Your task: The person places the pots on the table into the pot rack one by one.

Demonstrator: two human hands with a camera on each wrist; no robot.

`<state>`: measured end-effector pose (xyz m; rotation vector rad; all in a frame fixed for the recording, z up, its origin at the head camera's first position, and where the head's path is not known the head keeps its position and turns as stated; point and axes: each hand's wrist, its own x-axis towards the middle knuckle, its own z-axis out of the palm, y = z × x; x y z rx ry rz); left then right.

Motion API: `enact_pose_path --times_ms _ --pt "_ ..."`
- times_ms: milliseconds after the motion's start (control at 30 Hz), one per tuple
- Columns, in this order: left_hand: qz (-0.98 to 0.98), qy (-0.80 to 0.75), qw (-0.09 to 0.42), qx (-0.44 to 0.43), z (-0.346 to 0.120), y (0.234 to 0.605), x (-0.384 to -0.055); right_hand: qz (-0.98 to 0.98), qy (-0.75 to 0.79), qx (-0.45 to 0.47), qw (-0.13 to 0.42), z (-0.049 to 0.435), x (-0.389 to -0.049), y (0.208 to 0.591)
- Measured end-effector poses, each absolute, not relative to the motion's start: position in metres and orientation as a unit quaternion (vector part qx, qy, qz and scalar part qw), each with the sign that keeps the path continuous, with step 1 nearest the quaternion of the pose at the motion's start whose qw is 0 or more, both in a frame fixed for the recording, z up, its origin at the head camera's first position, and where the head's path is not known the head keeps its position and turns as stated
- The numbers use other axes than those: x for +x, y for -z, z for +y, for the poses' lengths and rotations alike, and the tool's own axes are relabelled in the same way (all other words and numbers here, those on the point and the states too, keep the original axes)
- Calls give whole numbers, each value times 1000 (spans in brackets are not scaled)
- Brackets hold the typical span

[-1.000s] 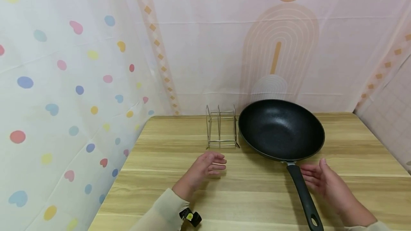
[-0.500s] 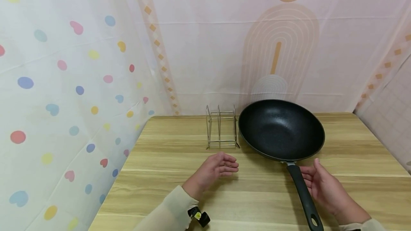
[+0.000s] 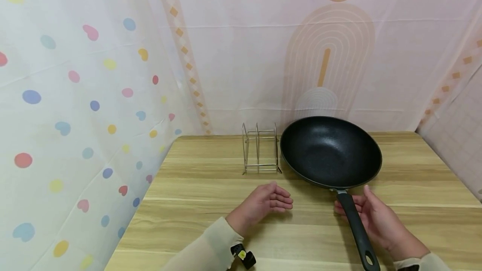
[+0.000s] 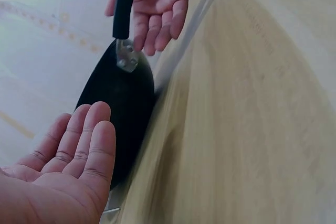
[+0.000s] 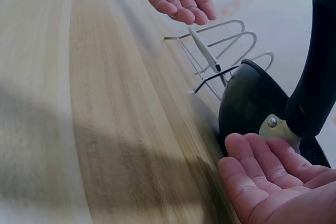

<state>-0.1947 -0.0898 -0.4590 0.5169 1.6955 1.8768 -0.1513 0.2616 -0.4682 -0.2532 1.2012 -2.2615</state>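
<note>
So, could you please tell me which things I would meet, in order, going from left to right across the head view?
Dotted cloth → wire rack → black pan → right sleeve.

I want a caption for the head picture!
Wire rack beside a black pan, right hand by the handle, left hand nearby.

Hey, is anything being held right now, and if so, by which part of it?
Nothing is held. The right hand is open beneath the pan handle, not gripping it; whether they touch is unclear. The left hand is open and empty.
</note>
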Motion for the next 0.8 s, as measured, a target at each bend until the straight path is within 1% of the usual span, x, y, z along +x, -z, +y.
enact_pose_path --times_ms 333,533,800 --pt "625 -691 317 176 -69 463 -189 439 848 -68 290 257 -154 468" --pt "627 -680 333 184 -57 461 -187 401 855 -94 314 255 -156 469" --pt "624 -679 340 184 -44 463 -188 399 848 -102 333 252 -158 470"
